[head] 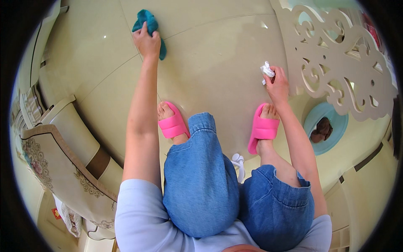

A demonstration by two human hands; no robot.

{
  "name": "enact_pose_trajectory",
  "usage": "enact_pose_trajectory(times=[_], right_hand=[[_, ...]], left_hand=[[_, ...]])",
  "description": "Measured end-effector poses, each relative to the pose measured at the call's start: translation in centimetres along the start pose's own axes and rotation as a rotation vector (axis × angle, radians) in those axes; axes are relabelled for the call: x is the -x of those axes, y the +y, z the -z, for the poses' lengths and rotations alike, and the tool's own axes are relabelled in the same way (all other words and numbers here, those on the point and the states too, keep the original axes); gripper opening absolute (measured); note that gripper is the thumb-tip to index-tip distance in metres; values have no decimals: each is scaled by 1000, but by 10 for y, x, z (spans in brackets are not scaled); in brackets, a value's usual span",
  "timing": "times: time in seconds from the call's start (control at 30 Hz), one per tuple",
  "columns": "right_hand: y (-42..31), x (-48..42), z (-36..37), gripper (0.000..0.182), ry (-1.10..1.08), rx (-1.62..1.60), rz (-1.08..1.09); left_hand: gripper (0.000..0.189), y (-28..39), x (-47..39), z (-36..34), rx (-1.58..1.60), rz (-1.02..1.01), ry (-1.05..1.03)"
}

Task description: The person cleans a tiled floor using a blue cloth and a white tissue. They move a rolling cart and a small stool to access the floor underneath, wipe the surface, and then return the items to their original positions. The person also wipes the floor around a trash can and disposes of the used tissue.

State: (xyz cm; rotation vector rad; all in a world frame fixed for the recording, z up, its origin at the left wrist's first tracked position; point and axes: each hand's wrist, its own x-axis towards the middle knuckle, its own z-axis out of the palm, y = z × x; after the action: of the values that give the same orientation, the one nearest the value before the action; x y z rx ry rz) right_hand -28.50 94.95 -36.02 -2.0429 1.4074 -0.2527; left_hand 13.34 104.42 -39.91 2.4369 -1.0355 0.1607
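Observation:
My left hand (147, 44) grips a teal cloth (145, 19) against the glossy tiled floor (214, 63), at the upper left. Part of the cloth trails out behind the hand towards me. Over to the right, my right hand (277, 82) pinches a crumpled white tissue (267, 70) between thumb and fingers. It is just above or on the floor; I cannot tell which. My feet, in pink slides (172, 124), are planted between the two arms, and my knees in blue denim are bent.
At the right stands a cream panel with cut-out scrollwork (324, 56). Below it is a light blue basin (341, 123) holding something dark brown. An upholstered seat with embroidered fabric (69, 167) lines the left. A white curved object (239, 165) shows between my legs.

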Motion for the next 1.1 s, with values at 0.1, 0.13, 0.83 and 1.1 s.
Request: enact_pose_trajectory(times=[0.1,0.13,0.83,1.1], right_hand=[[2,-1,1,27,7,59,38],[2,-1,3,28,-12,61,15],[2,-8,-1,32,-85,117,-6],[2,-9,-8,32,-107,147,22]], left_hand=[[47,27,-11,-25,-40,-99,-82],[46,46,-6,-28,51,-164,-157],[58,-137,-110,6,-231,642,-218],[44,-48,-93,-48,-78,-276,-117]])
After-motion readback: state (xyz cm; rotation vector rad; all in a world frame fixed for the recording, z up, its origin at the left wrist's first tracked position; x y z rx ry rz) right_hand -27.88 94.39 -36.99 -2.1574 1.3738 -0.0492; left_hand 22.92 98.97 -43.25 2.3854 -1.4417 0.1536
